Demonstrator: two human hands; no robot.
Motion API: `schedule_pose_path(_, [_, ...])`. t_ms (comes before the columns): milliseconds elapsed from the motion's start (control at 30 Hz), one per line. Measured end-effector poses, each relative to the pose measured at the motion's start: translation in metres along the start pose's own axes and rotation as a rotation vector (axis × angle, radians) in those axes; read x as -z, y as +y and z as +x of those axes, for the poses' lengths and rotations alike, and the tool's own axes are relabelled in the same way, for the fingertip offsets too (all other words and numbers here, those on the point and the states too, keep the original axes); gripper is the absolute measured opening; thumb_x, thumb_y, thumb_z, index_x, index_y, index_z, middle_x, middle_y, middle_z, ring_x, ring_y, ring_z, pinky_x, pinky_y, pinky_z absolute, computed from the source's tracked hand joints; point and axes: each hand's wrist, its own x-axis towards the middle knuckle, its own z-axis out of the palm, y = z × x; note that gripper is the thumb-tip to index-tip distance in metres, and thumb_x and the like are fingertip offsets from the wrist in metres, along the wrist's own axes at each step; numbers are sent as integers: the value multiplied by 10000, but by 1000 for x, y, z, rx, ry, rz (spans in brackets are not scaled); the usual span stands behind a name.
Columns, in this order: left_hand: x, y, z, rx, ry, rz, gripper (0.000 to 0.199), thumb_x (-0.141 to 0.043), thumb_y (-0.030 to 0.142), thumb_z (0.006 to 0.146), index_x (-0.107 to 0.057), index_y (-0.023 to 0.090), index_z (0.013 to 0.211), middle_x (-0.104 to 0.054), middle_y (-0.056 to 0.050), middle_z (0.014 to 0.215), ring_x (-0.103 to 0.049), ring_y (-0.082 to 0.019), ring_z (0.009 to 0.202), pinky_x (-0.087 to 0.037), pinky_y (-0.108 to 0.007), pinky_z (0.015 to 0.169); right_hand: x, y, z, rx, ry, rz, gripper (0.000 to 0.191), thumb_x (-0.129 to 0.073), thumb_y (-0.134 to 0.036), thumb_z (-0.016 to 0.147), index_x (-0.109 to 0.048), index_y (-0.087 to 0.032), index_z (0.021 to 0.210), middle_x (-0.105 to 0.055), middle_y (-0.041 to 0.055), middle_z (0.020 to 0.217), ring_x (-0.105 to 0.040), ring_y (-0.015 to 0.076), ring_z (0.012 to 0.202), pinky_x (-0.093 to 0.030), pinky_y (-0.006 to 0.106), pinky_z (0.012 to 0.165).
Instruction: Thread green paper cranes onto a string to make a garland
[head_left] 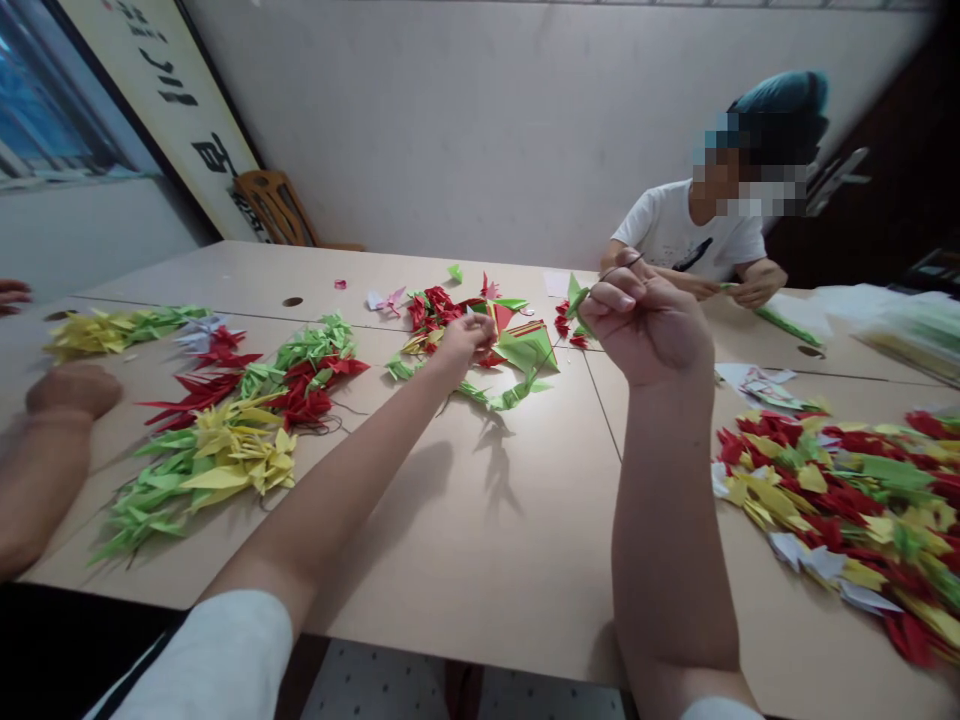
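My right hand [649, 315] is raised over the table with its fingers closed around a small green folded paper piece [576, 298]. A thin dark line shows at its fingertips. My left hand [471, 338] reaches over the middle of the table, fingers pinched together; what they hold, if anything, is too small to make out. Just beyond and beside it lie red folded papers [435, 308] and a larger green paper piece [527, 347]. A string of green folded pieces [514, 396] hangs or lies below that, casting a shadow on the table [450, 560].
Strings of green, red and yellow folded paper [240, 440] lie at left, and a big colourful heap [847, 500] at right. Across the table sits a person [697, 235] handling a green strip. Another person's forearm [45, 470] rests at far left.
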Motion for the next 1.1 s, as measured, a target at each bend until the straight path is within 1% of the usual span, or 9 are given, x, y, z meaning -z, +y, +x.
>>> schedule_pose_path(167, [60,45,32,-239,655,-4,87,-568,191,878,-498,150,908,-537,15,739,-526,-72,628,-429,-195,605,18,-21,-6,79,66,-51,174,-600,-145,757,-491,-274,715,-376,-53,546,-401,131,489,-434,304,527])
schedule_pose_path(233, [95,55,25,-398,912,263,95,-517,202,920,-483,132,974,-571,-34,895,-557,-111,813,-463,-248,747,25,-31,-10,128,103,-28,190,-582,-103,724,-494,-270,705,-380,-49,547,-372,126,485,-422,302,532])
schedule_pose_path(333, [118,47,1,-425,1014,800,296,-659,178,808,-509,116,1056,-535,-137,1162,-501,-252,1111,-438,-384,933,32,-42,-17,195,133,98,247,-557,-9,642,-481,-238,692,-356,-62,548,-317,94,481,-404,263,546])
schedule_pose_path(400, [107,26,-15,-436,804,1083,439,-709,254,766,-522,137,1146,-496,-172,1257,-447,-327,1220,-415,-446,978,32,-45,-20,214,123,153,267,-559,17,620,-476,-224,699,-340,-71,551,-311,78,483,-400,245,563])
schedule_pose_path(567, [57,-38,-34,-448,-353,1426,563,-626,435,819,-492,266,1339,-499,-84,1393,-410,-268,1333,-281,-427,1114,29,-44,-20,201,143,32,209,-593,-59,664,-510,-246,705,-367,-55,554,-329,106,489,-418,294,577])
schedule_pose_path(700, [77,-54,-29,-333,-451,1517,463,-546,425,867,-552,248,1295,-527,-101,1393,-444,-252,1314,-265,-427,1111,34,-42,-18,147,143,-126,148,-631,-204,740,-548,-323,711,-445,-16,557,-415,171,532,-436,370,576])
schedule_pose_path(900, [127,-31,-26,-291,-51,1548,170,-555,252,831,-704,206,898,-685,-112,1083,-593,-254,1087,-412,-392,979,36,-41,-17,184,100,-157,160,-684,-239,719,-550,-326,716,-472,-13,578,-476,185,588,-450,394,604])
schedule_pose_path(1000, [94,-31,-30,-370,-44,1482,249,-521,180,838,-688,192,1023,-663,-112,1146,-576,-248,1099,-403,-412,996,29,-40,-17,195,97,-139,158,-675,-229,727,-540,-311,717,-460,-17,582,-473,177,585,-443,380,597])
schedule_pose_path(1100, [32,-50,-33,-432,-400,1246,324,-572,255,849,-643,198,1160,-617,-95,1233,-558,-218,1142,-410,-365,1014,21,-39,-18,181,110,-146,155,-661,-217,733,-534,-305,719,-453,-18,584,-465,176,581,-439,373,598])
